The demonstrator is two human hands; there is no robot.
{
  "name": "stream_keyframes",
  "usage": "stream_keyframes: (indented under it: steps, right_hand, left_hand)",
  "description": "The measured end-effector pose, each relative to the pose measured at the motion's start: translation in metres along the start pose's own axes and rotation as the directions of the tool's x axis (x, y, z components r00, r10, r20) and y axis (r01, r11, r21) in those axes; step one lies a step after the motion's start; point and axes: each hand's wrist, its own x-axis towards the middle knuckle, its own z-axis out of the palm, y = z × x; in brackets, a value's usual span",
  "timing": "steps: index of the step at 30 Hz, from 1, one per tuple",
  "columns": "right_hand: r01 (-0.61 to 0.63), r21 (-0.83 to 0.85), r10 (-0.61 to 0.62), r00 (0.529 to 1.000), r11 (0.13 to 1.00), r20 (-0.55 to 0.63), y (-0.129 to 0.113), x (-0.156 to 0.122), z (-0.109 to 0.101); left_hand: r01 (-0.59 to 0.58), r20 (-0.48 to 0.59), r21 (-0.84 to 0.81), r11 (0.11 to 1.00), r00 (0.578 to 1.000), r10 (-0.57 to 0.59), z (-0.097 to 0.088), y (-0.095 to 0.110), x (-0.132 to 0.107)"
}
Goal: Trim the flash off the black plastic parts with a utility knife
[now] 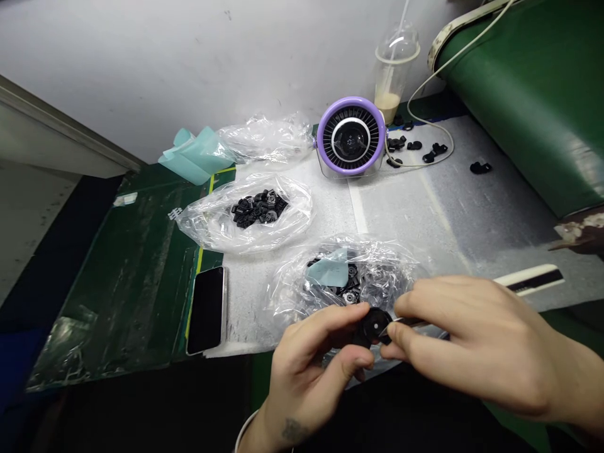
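Note:
My left hand pinches a small round black plastic part between thumb and fingers, low in the centre of the view. My right hand is closed around a thin metal tool whose tip meets the part. Just behind both hands lies a clear plastic bag holding several black parts and a pale blue slip. A second clear bag of black parts lies farther back to the left.
A black phone lies face up left of the hands. A purple desk fan and a plastic cup stand at the back by the wall. Loose black parts and a white cable lie near a green conveyor belt on the right.

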Motion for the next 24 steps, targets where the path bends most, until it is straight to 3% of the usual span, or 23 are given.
stream_keyframes:
  steps: [11,24]
  right_hand:
    - [0.032,-0.021,-0.032,0.999,0.999,-0.018,0.0005,0.0054,-0.0023]
    - [0.102,-0.017,-0.101,0.994,0.995,0.045,0.0074,0.0067,-0.0045]
  left_hand:
    - [-0.069,-0.001,0.131,0.989,0.998,0.070,-0.0006,0.0007,0.0025]
    - [-0.108,0.037,0.181,0.977,0.994,0.103,-0.0010,0.0004,0.0054]
